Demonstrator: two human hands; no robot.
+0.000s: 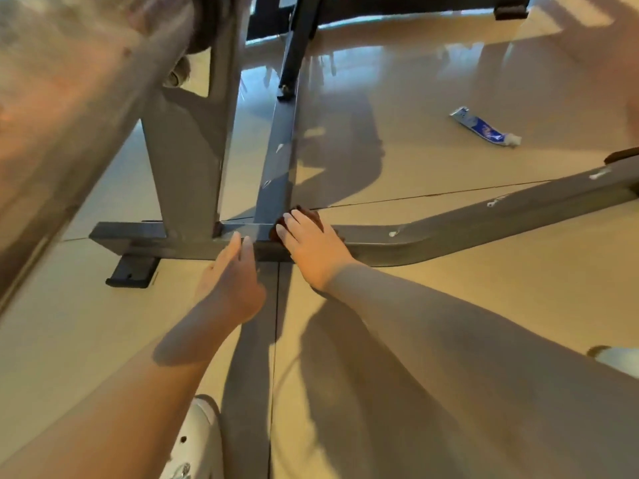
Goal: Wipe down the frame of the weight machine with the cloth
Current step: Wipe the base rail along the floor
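Note:
The grey metal frame (449, 233) of the weight machine runs low across the floor, with a second bar (278, 160) leading away from the junction. My right hand (311, 247) lies flat on a dark reddish-brown cloth (311, 216), pressing it onto the frame at that junction; most of the cloth is hidden under the hand. My left hand (235, 278) rests just to its left, straight fingertips touching the frame's near edge and holding nothing. White smears (392, 233) dot the frame's right stretch.
A grey upright post (186, 160) rises left of the junction, with a black rubber foot (133, 271) below. A blue-and-white tube (484, 127) lies on the shiny beige floor at the right. My white shoe (197, 440) is at the bottom.

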